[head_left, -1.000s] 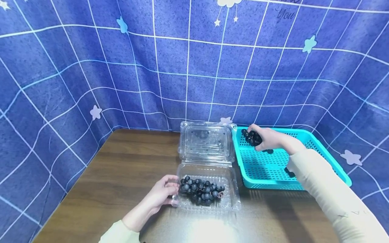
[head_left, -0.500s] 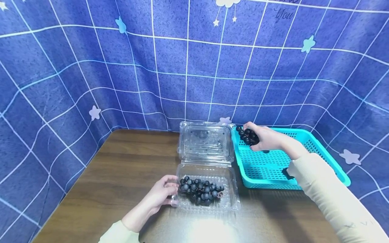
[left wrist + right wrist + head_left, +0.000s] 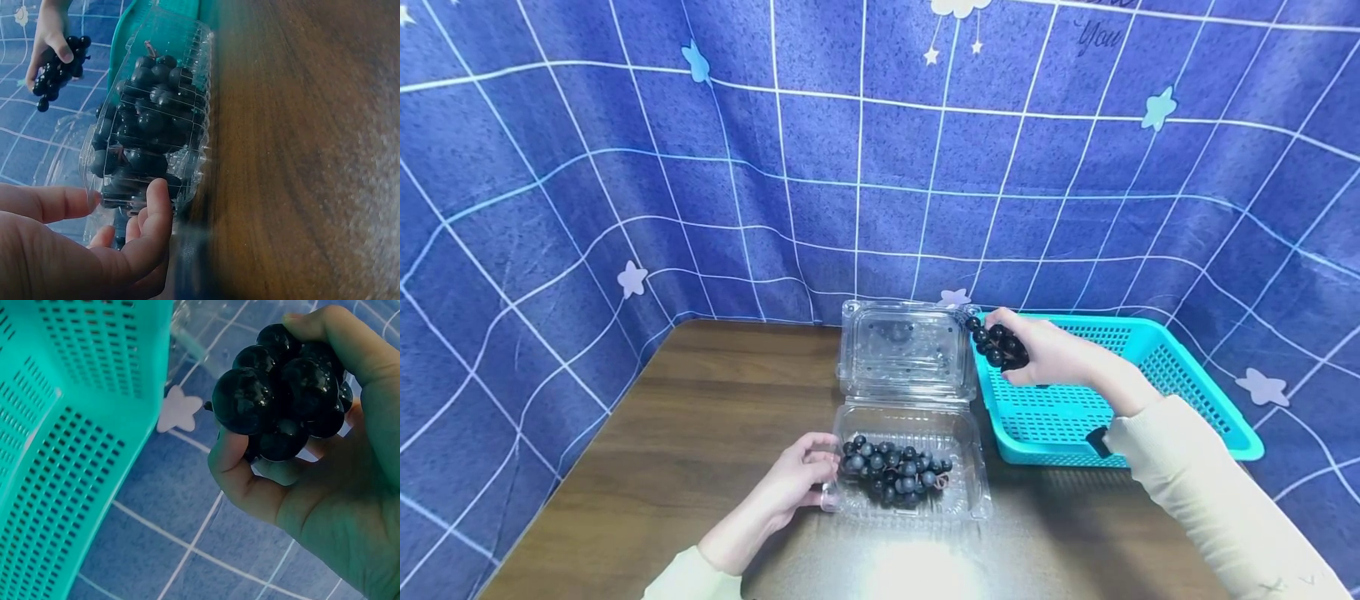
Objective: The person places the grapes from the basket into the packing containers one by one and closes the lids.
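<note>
A clear plastic clamshell container lies open on the table, its lid folded back. Inside its base is a bunch of dark grapes. My left hand holds the container at its left end; in the left wrist view bent fingers lie against the end wall. My right hand grips a second bunch of black grapes, thumb and fingers round it. This bunch is raised over the left side of the turquoise basket, with some grapes overlapping the lid's right edge in the head view.
The wooden table carries the basket on the right, close beside the container. A blue curtain with white grid lines and stars hangs behind and around the table.
My right hand has moved left with its bunch of grapes, from above the basket's interior to its left rim near the lid. My left hand and the container have stayed put.
</note>
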`<state>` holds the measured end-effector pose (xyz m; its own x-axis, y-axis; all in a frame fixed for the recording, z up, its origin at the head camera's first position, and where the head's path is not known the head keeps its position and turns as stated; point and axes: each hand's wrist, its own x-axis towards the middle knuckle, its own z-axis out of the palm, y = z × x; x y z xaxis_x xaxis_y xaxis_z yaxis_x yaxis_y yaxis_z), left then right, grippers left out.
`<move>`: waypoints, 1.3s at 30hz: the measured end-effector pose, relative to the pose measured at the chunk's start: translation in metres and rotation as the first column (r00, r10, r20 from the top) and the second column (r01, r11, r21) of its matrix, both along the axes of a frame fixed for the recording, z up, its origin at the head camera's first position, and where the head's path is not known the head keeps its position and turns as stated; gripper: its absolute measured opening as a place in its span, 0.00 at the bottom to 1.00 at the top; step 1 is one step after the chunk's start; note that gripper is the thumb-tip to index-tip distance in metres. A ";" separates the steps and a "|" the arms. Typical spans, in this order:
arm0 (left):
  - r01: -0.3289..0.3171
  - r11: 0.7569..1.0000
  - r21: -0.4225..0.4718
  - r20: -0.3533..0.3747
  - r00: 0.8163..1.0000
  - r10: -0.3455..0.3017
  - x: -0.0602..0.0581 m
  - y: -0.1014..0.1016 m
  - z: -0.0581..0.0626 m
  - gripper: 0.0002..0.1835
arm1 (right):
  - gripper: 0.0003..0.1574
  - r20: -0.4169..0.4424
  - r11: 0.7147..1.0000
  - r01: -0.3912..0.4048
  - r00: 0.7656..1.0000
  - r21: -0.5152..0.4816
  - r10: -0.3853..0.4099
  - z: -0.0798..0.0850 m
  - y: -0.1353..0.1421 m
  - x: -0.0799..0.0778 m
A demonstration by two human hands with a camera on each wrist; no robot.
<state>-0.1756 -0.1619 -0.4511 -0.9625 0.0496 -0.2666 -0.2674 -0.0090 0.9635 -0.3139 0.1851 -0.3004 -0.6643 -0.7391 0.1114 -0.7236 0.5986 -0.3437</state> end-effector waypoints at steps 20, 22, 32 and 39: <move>0.001 1.000 0.020 -0.013 1.000 -0.001 0.000 -0.001 0.000 0.28 | 0.45 -0.004 0.996 0.004 1.000 -0.084 -0.004 -0.017 -0.036 0.034; 0.002 1.000 0.020 -0.012 1.000 -0.002 -0.001 0.000 0.000 0.28 | 0.44 0.007 0.995 0.002 1.000 -0.096 -0.001 -0.022 -0.038 0.035; 0.003 1.000 0.021 -0.010 1.000 -0.003 -0.001 0.000 0.000 0.28 | 0.43 -0.024 0.990 -0.036 0.999 -0.139 0.033 -0.048 -0.051 0.041; 0.003 1.000 0.022 -0.008 1.000 -0.003 0.001 0.000 0.001 0.27 | 0.44 -0.015 0.991 -0.076 0.997 -0.110 0.075 -0.065 -0.062 0.047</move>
